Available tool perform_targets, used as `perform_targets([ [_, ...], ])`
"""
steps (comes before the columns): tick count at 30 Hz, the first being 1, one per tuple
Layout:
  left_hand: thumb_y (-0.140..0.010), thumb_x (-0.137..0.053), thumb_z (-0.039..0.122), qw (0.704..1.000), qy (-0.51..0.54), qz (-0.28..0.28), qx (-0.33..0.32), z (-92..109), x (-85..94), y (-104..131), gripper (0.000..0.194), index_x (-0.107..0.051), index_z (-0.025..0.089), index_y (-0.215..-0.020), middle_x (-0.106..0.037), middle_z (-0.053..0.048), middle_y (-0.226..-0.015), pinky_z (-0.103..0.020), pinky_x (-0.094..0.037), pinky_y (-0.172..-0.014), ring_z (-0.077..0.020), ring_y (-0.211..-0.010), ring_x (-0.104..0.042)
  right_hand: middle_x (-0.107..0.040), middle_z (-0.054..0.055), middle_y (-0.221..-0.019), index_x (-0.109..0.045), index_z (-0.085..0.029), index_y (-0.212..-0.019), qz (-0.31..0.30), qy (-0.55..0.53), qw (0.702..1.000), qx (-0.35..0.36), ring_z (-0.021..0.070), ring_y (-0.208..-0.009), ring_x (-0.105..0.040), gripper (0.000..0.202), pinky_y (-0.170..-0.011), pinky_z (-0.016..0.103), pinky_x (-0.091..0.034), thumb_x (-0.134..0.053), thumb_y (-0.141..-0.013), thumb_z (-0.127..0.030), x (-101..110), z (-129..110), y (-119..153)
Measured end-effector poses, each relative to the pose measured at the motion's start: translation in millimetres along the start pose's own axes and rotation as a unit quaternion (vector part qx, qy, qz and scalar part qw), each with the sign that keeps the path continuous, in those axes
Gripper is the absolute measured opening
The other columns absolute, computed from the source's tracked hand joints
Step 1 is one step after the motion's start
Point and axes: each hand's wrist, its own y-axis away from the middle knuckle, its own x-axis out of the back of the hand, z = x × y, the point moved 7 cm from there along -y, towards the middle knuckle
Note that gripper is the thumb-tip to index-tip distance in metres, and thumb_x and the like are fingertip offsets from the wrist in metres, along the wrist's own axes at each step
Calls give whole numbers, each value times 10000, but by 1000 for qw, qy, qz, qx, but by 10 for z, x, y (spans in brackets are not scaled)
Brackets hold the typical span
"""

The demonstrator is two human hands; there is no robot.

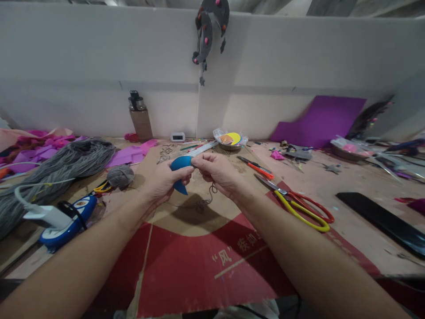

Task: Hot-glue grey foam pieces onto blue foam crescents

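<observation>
A curved blue felt piece (181, 163) with a pointed lower end is in my left hand (166, 179), its thumb pressed over the front and its fingers behind. My right hand (217, 173) is closed in a pinch at the felt's upper right edge; what lies between those fingertips is hidden. Grey yarn (213, 189) hangs in loops just under my right hand and trails onto the cardboard (195, 227) below. Both hands are raised a little over the table, close together.
Red-and-yellow-handled scissors (302, 206) and an orange utility knife (259, 168) lie right of my hands. On the left are a grey yarn ball (120, 177), a yarn skein (79, 161) and a blue power strip (71, 226). A bottle (141, 122) stands by the wall; a black phone-like slab (381, 221) lies far right.
</observation>
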Motion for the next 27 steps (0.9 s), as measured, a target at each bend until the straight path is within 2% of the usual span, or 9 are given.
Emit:
perform_targets([
  [3,-640,-782,322,1000,-25,0,-15,46,23,-18,331,-627,155,-880,-618,-22,-754,-246,-419,-634,-130,-666,-555,-418,-63,-549,-515,-187,-628,29,31,999,27,58,-477,-277,308,-466,240,-192,-666,-743,-429,41,-23,-14],
  [7,-536,-849,336,985,-144,43,-86,178,156,-56,705,-586,217,-1180,-604,-96,-1162,-297,-442,-807,-236,-1017,-566,-518,-22,-657,-566,-188,-697,109,132,978,117,95,-586,-414,228,-570,253,-328,-608,-807,-384,185,-135,-14],
  [10,-504,-863,399,953,-209,149,-159,283,334,-42,711,-606,235,-1146,-588,-82,-1185,-284,-433,-800,-228,-1042,-531,-575,18,-745,-587,-191,-738,171,292,910,239,138,-702,-496,164,-680,288,-394,-590,-844,-317,245,-320,68],
  [13,-667,-696,609,960,-139,206,-132,211,451,-48,445,-652,194,-819,-621,-47,-794,-259,-417,-634,-159,-719,-539,-621,58,-846,-615,-197,-810,182,419,822,339,173,-825,-549,123,-763,311,-428,-552,-889,-267,179,-443,189],
  [16,-697,-490,788,992,-23,125,27,-36,347,-107,629,-562,183,-542,-507,-33,-532,-272,-373,-505,-129,-493,-445,-634,77,-893,-640,-204,-880,148,494,756,403,186,-883,-561,151,-796,316,-443,-521,-922,-286,62,-466,288],
  [18,-665,-470,827,991,41,36,125,-152,192,-91,677,-587,173,-538,-524,-49,-530,-286,-397,-500,-135,-479,-468,-633,73,-890,-655,-213,-916,108,528,723,432,187,-882,-554,155,-806,319,-444,-520,-926,-289,-11,-441,334],
  [20,-668,-510,799,980,92,-26,175,-185,73,-53,657,-636,158,-604,-575,-70,-581,-296,-436,-526,-150,-518,-522,-631,66,-890,-667,-228,-949,74,557,698,444,186,-863,-541,161,-797,325,-442,-519,-927,-288,-55,-397,353],
  [23,-714,-659,603,973,140,-37,181,-179,29,-30,448,-667,155,-720,-631,-71,-671,-287,-473,-569,-146,-580,-565,-633,56,-899,-678,-244,-976,36,591,665,455,177,-821,-519,189,-751,322,-441,-497,-936,-280,-94,-327,358],
  [27,-708,-757,342,985,130,16,107,-148,115,-67,220,-663,155,-776,-624,-35,-699,-248,-476,-592,-115,-606,-556,-634,57,-882,-679,-234,-994,31,615,634,467,177,-801,-497,205,-706,312,-434,-483,-941,-265,-124,-289,352],
])
